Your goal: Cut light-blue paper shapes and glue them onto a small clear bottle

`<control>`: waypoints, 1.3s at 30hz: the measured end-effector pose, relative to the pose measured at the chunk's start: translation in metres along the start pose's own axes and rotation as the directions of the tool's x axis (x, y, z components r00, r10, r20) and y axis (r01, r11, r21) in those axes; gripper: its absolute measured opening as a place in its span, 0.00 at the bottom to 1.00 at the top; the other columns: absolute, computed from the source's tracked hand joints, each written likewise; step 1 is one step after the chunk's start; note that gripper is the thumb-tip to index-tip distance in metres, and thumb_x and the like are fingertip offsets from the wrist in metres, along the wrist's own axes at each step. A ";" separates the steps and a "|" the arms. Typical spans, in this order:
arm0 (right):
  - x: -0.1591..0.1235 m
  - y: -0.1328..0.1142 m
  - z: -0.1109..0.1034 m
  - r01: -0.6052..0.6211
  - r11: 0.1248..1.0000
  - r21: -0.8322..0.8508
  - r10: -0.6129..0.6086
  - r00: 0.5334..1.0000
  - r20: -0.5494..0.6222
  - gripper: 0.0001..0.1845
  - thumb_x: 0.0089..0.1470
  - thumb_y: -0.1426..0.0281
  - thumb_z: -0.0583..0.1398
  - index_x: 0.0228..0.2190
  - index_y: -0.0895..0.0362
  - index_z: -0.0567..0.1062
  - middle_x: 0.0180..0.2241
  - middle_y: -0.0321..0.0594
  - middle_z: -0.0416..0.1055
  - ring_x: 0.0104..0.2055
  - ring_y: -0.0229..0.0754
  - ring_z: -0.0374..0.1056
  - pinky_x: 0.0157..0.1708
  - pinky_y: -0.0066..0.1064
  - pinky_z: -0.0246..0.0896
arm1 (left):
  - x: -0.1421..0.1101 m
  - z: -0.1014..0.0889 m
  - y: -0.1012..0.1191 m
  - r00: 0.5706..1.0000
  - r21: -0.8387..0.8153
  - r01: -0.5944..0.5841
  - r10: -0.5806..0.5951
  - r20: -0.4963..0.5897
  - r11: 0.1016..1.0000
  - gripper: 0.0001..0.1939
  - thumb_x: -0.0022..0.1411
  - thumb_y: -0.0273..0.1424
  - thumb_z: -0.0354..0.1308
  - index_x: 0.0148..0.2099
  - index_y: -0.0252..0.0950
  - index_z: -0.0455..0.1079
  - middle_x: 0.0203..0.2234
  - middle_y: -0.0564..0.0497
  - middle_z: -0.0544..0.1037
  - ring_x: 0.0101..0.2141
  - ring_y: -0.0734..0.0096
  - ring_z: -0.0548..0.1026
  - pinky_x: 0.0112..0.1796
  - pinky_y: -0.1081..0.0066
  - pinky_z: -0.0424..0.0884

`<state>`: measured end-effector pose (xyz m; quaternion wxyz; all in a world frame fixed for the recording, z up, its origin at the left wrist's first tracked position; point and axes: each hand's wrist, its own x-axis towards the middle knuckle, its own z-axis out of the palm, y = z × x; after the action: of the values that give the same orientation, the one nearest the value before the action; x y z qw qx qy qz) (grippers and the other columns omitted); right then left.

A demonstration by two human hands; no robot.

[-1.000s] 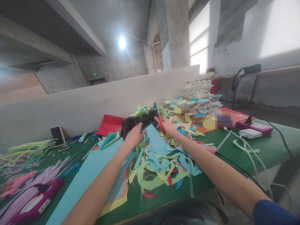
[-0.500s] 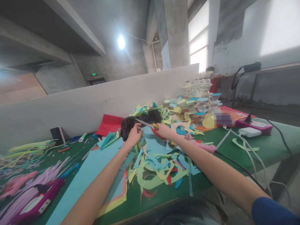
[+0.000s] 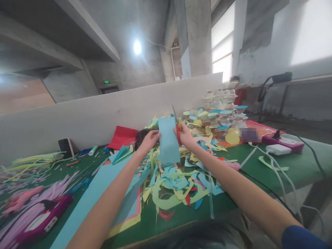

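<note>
Between my two hands a light blue sheet of paper (image 3: 169,141) stands nearly upright. My left hand (image 3: 151,139) pinches its left edge with thumb and fingers. In my right hand (image 3: 186,135) are scissors (image 3: 178,128) with red and yellow handles, their blades pointing up beside the sheet's right edge. Below the sheet lies a heap of cut paper scraps (image 3: 166,195) in green, blue and yellow. A black plastic bag (image 3: 141,137) sits just behind my left hand.
Stacked large paper sheets (image 3: 103,180) lie at left, near purple strips (image 3: 50,190) and a magenta power strip (image 3: 44,218). Stacked clear cups (image 3: 220,114) stand at right, before another magenta power strip (image 3: 287,142) with cables. A low white partition (image 3: 77,116) runs behind. Another person (image 3: 240,91) is beyond.
The blue paper has been raised from lying low to nearly upright. The scissors have turned from pointing left to pointing up, and my right hand has moved slightly up and right.
</note>
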<state>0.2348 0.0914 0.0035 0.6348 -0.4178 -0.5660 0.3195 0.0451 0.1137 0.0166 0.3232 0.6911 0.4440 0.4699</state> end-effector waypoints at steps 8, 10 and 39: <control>0.002 0.003 -0.002 0.053 0.997 0.055 -0.050 0.997 -0.056 0.11 0.55 0.63 0.58 0.29 0.52 0.59 0.23 0.29 0.59 0.22 0.34 0.57 0.21 0.24 0.55 | -0.009 0.002 0.014 0.999 -0.170 0.052 -0.051 0.008 0.984 0.16 0.48 0.38 0.66 0.36 0.34 0.72 0.23 0.52 0.75 0.22 0.73 0.72 0.23 0.75 0.68; 0.003 0.006 -0.001 0.038 0.999 0.035 -0.036 0.998 -0.060 0.12 0.53 0.63 0.60 0.29 0.52 0.60 0.24 0.29 0.61 0.23 0.34 0.58 0.22 0.24 0.55 | -0.005 -0.002 0.016 0.990 -0.233 0.047 -0.076 -0.116 0.971 0.13 0.51 0.35 0.64 0.38 0.34 0.70 0.24 0.52 0.75 0.23 0.71 0.74 0.24 0.73 0.70; -0.029 -0.004 0.026 0.098 0.994 -0.038 -0.081 0.948 0.306 0.10 0.43 0.71 0.58 0.31 0.52 0.64 0.25 0.30 0.61 0.21 0.34 0.55 0.18 0.25 0.46 | 0.007 -0.008 -0.012 0.900 -0.570 0.044 -0.280 -0.333 0.820 0.05 0.51 0.19 0.57 0.32 0.32 0.67 0.25 0.49 0.77 0.28 0.73 0.76 0.36 0.71 0.76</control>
<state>0.2045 0.0680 -0.0058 0.5427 -0.3542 -0.6836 0.3357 0.0346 0.1253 0.0114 0.4490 0.4160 0.4054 0.6790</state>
